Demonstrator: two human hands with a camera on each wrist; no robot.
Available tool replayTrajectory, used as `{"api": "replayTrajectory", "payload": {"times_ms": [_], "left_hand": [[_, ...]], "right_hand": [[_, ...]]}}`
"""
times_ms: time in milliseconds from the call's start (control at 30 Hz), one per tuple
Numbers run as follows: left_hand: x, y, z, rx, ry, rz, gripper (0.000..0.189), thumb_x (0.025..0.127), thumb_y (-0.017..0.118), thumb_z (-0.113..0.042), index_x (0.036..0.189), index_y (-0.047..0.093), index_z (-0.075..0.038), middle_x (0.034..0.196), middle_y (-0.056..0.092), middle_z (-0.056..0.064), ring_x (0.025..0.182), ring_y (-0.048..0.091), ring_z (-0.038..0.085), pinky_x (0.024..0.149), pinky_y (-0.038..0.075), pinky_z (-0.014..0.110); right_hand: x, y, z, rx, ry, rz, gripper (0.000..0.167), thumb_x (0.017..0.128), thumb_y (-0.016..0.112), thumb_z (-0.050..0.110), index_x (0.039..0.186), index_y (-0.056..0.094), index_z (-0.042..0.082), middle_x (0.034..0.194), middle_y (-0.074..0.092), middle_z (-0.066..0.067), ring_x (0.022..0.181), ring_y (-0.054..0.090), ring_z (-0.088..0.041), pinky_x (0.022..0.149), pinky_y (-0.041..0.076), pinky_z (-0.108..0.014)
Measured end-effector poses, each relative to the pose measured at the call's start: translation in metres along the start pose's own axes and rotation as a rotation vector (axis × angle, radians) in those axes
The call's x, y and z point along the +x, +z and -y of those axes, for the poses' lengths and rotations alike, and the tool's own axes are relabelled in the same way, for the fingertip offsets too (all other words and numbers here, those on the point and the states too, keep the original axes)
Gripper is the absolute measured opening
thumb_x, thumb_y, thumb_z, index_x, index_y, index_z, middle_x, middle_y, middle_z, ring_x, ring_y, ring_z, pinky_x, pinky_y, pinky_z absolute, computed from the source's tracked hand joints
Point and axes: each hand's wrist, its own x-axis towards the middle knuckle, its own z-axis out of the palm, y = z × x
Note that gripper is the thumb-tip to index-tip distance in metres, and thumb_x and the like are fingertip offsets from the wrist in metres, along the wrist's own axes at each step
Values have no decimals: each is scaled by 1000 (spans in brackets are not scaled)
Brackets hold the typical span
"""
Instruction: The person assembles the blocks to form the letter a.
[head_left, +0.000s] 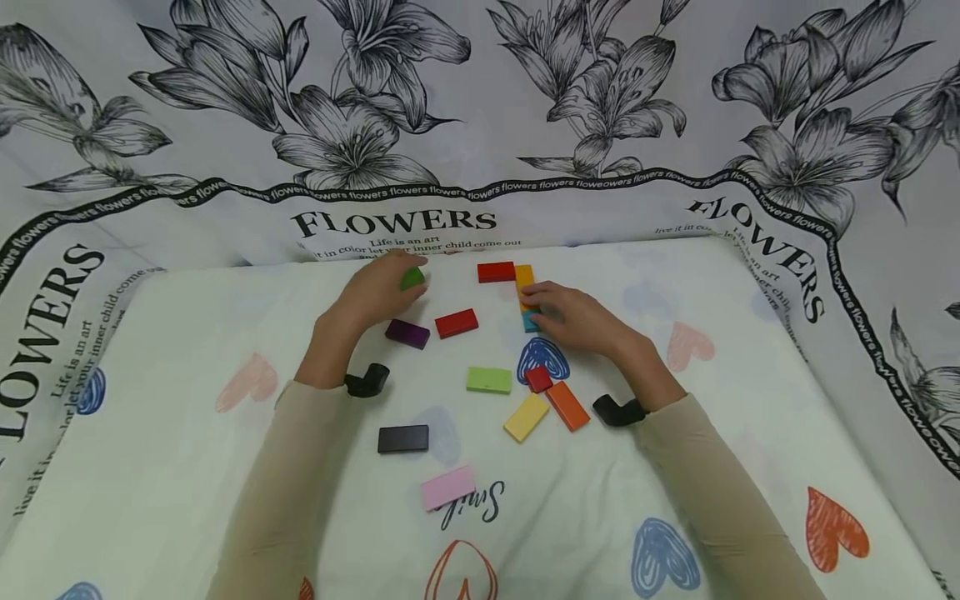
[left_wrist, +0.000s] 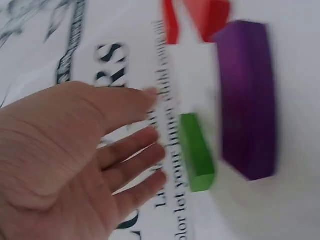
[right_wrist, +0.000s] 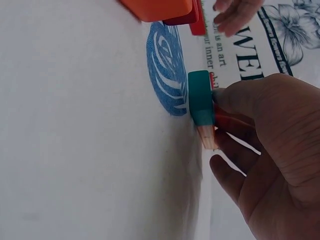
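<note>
In the head view, my left hand (head_left: 378, 287) is beside a green block (head_left: 412, 277) near the far edge. The left wrist view shows its fingers loosely bent and apart from the green block (left_wrist: 196, 152). A purple block (head_left: 407, 333) lies just below that hand. My right hand (head_left: 573, 317) touches a yellow-orange block (head_left: 523, 275) and a teal block (head_left: 530, 322) that stand end to end. In the right wrist view its thumb is against the teal block (right_wrist: 200, 97), with the fingers slightly bent beside the row. A red block (head_left: 496, 272) meets the row's far end.
Around the middle lie a red block (head_left: 456, 323), a light green block (head_left: 489, 380), a small red block (head_left: 537, 379), an orange block (head_left: 567, 406) and a pale yellow block (head_left: 527, 417). Closer are a dark grey block (head_left: 402, 439) and a pink block (head_left: 447, 488) on the printed cloth (head_left: 180, 467).
</note>
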Motion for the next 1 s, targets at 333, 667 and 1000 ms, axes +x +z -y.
{"api": "replayTrajectory", "payload": {"times_ms": [333,667,1000], "left_hand": [[-9,3,13,2,-18,-30,52,103,65,-16,150,55,1,151,54,27,141,52,44,120,43,60],[-3,-3,24,19,-88,-45,47,102,66,-15,146,60,1,148,60,26,136,57,43,116,47,59],[-7,-1,29,27,-143,-36,45,100,65,-17,140,64,4,130,68,23,117,63,38,105,52,56]], "right_hand": [[0,8,2,-36,-14,-1,44,106,64,20,147,62,5,160,55,-11,153,48,-34,125,41,-53],[-1,2,-1,-34,-12,-23,44,106,63,19,147,61,4,160,54,-12,153,47,-35,125,41,-54],[1,4,0,-25,-29,-17,44,106,63,18,147,61,3,160,54,-13,153,47,-36,125,41,-54]]}}
